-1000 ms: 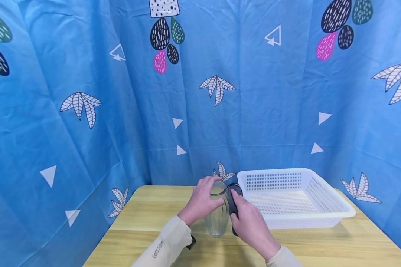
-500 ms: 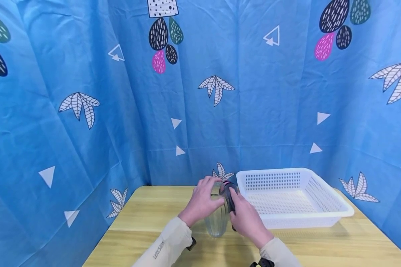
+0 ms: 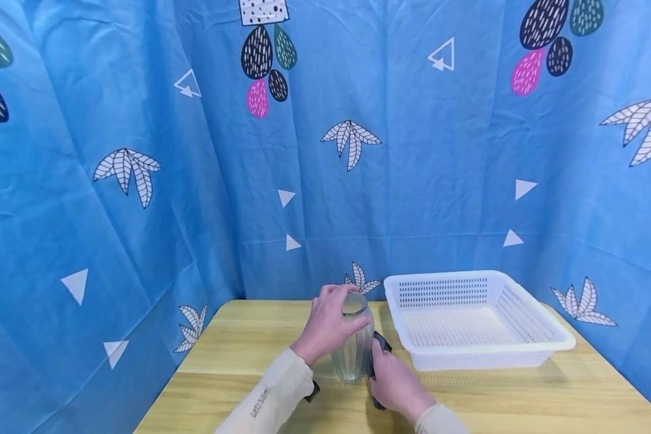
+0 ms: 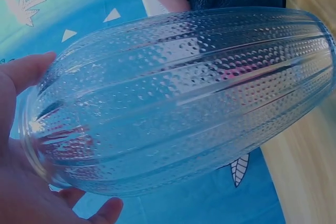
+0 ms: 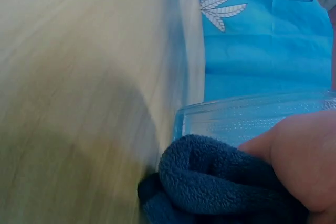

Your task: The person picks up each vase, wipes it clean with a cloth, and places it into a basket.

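Observation:
A clear ribbed glass vase point(image 3: 351, 360) stands upright on the wooden table. My left hand point(image 3: 331, 320) grips it near the rim from the left, fingers behind and thumb in front; the left wrist view shows this hand around the neck of the vase point(image 4: 178, 103). On the other side my right hand point(image 3: 397, 380) holds a folded dark cloth point(image 3: 381, 342) at the lower right wall of the vase. Close up in the right wrist view, the cloth point(image 5: 220, 187) looks fuzzy and dark blue-grey beside the glass base. Most of the right fingers are hidden.
To the right of the vase sits a white perforated plastic basket point(image 3: 483, 349) on the table point(image 3: 239, 343). A blue patterned curtain point(image 3: 434, 181) hangs behind and on both sides of the table.
My right hand has moved with the cloth from the vase's upper side down to its lower side. The left hand keeps its grip near the rim, almost unmoved.

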`<state>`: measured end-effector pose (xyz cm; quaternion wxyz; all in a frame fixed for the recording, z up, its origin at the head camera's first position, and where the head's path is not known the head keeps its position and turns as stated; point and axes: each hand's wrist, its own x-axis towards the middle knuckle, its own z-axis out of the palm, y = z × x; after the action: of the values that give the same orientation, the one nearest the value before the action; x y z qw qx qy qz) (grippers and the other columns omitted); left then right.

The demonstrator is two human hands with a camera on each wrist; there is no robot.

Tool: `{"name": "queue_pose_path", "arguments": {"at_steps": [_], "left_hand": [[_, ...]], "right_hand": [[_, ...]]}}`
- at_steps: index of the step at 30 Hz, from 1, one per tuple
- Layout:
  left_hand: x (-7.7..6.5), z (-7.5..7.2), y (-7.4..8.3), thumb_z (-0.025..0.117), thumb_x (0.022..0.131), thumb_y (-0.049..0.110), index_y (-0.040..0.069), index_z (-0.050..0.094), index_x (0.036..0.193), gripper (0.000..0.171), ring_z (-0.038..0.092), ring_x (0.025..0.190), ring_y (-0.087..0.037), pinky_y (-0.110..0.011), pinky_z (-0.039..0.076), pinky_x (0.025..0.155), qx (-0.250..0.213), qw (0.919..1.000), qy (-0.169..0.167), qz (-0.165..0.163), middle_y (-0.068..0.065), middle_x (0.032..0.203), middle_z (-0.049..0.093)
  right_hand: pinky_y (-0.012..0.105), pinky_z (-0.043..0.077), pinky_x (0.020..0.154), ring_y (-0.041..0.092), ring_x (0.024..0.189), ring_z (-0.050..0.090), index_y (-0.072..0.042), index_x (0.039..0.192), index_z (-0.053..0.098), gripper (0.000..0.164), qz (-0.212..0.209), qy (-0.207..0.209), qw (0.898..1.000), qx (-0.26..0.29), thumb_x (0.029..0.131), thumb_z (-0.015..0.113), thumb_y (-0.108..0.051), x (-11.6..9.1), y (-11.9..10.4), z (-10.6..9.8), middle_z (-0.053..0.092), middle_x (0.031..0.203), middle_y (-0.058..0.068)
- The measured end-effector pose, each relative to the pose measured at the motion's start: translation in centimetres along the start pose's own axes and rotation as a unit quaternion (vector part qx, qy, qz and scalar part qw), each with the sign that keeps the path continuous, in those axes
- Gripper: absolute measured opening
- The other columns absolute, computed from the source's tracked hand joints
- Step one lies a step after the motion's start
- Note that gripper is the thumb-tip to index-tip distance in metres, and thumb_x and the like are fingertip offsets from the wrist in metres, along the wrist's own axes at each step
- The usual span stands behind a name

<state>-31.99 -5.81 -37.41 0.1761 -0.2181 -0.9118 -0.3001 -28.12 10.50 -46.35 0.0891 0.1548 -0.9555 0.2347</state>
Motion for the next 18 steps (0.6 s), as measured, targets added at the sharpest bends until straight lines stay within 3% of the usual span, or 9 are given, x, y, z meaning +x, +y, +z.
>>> {"name": "queue_pose_path", "arguments": {"at_steps": [4,9,13,18], "left_hand": [[0.0,-0.4,0.3,0.071,0.087,0.049,0.028,0.057,0.137,0.056,0.042,0.133,-0.022,-0.051,0.035,0.104,-0.007,0.9998,-0.011,-0.012,0.006,0.139,0.059],[-0.2,-0.4,0.4,0.071,0.086,0.039,0.028,0.056,0.138,0.055,0.042,0.137,-0.024,-0.053,0.035,0.107,-0.004,0.9996,-0.029,-0.002,0.006,0.142,0.056],[-0.1,-0.5,0.5,0.071,0.085,0.037,0.026,0.055,0.139,0.057,0.042,0.138,-0.023,-0.054,0.035,0.109,0.005,0.9995,-0.030,0.010,0.006,0.144,0.055],[0.0,-0.5,0.2,0.072,0.082,0.037,0.022,0.055,0.139,0.061,0.043,0.139,-0.026,-0.056,0.037,0.108,0.015,0.9993,-0.022,0.026,0.001,0.149,0.050]], "right_hand": [[0.048,0.055,0.081,0.037,0.099,0.069,0.014,0.146,0.038,0.074,0.013,-0.014,0.999,0.049,0.083,0.071,-0.007,0.3,0.1,-0.7,0.068,0.113,0.030],[0.039,0.052,0.068,0.024,0.084,0.067,0.010,0.148,0.041,0.069,0.022,-0.004,0.996,0.084,0.085,0.065,-0.006,-0.1,-0.6,-2.6,0.068,0.115,0.029],[0.036,0.050,0.065,0.020,0.080,0.064,0.006,0.148,0.043,0.066,0.010,0.046,0.996,0.073,0.086,0.064,-0.006,-0.5,-1.9,-4.5,0.068,0.116,0.025],[0.044,0.056,0.079,0.031,0.099,0.070,0.004,0.146,0.047,0.065,-0.045,0.149,0.988,0.025,0.085,0.067,-0.003,-0.7,-3.2,-6.4,0.067,0.125,0.023]]}}
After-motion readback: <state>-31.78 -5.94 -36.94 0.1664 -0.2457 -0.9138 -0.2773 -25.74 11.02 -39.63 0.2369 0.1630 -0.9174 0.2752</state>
